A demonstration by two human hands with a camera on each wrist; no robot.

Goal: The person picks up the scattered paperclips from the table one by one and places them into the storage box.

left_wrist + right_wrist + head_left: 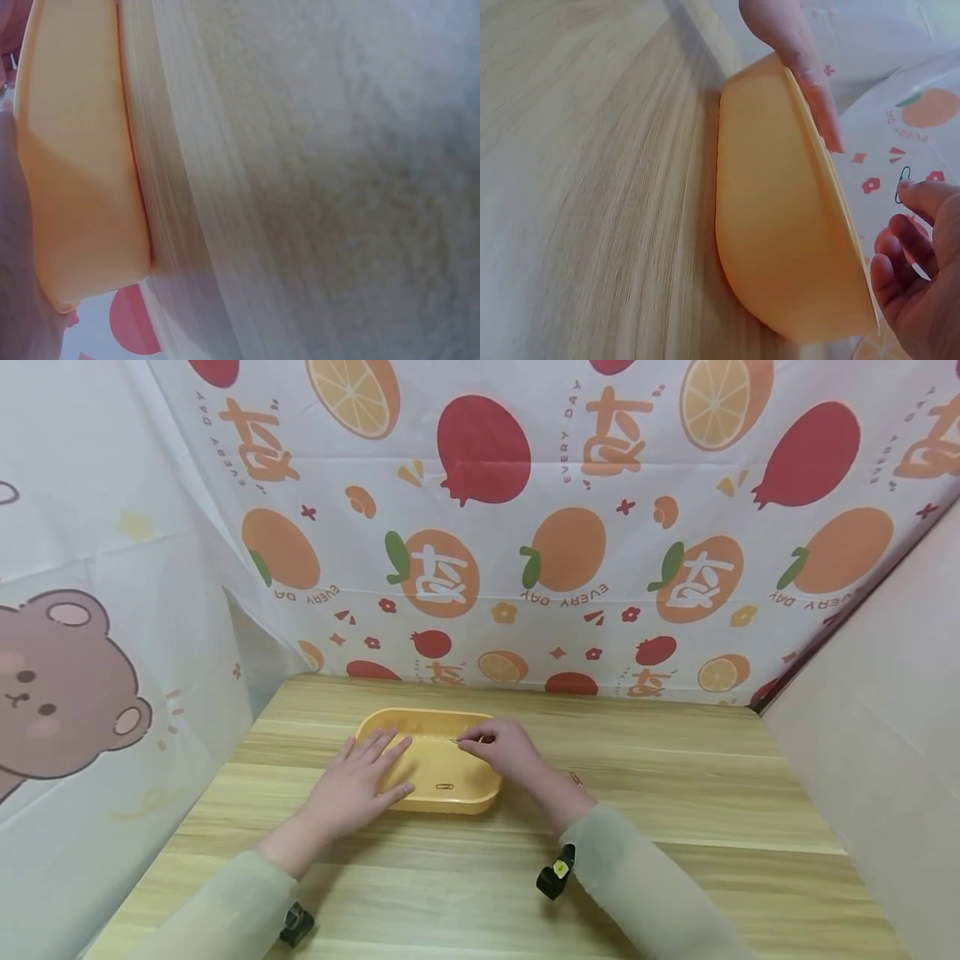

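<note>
A shallow yellow plastic tray (442, 806) sits on the table. Over its right part, my right hand (510, 750) pinches a paper clip (903, 185) between thumb and forefinger, the other fingers curled loosely. My left hand (360, 781) lies across the tray's left end with its fingers straight and spread; whether the fingertips touch the tray floor cannot be made out. One paper clip (444, 787) lies inside the tray near its front wall. Another paper clip (576, 778) is on the wood to the right, beside my right forearm. The left wrist view shows mostly the tray's outer wall (82, 172).
The light wood table (675, 793) extends around the tray. A fruit-printed cloth (480, 568) hangs behind it, a bear-printed cloth (67, 693) stands at the left, and a pale panel (877, 693) borders the right. Small black devices are strapped at both wrists.
</note>
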